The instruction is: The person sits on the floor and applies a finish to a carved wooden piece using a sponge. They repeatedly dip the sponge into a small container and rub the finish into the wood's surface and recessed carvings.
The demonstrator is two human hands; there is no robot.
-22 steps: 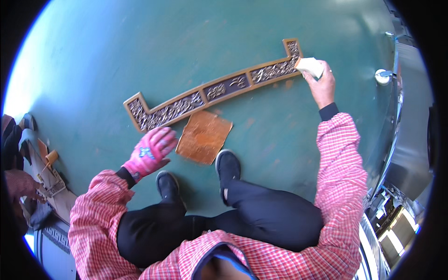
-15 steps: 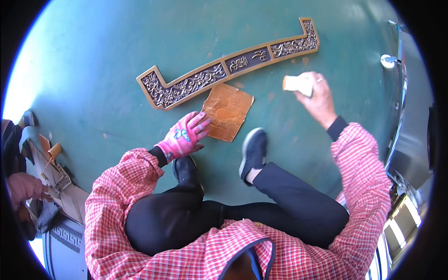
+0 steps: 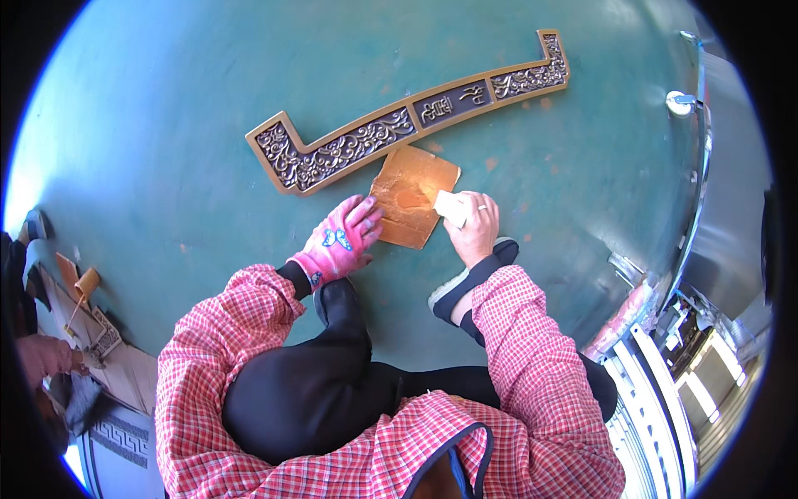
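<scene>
A copper-brown square sheet [image 3: 405,224] lies flat on the green floor, with a darker stained patch in its middle. My right hand [image 3: 476,231] is bare, wears a ring and is closed around a white sponge-like block [image 3: 450,208]. That block is at the sheet's right edge. My left hand [image 3: 339,241], in a pink glove, has its fingers stretched out by the sheet's left edge. Just beyond the sheet lies a long, curved bronze-coloured metal trim piece [image 3: 366,141]. It has upturned ends, dark recesses and raised scrollwork.
My shoes rest on the green floor [image 3: 208,150], close below the sheet. At the right are a metal frame with a caster [image 3: 680,103] and a stack of pale metal strips [image 3: 644,399]. Another person's hand [image 3: 87,359] is at the far left, near a small patterned piece [image 3: 106,333].
My right hand has brought the white block left and down, from above the floor to the sheet's right edge. My right foot has shifted right. The left hand has barely moved.
</scene>
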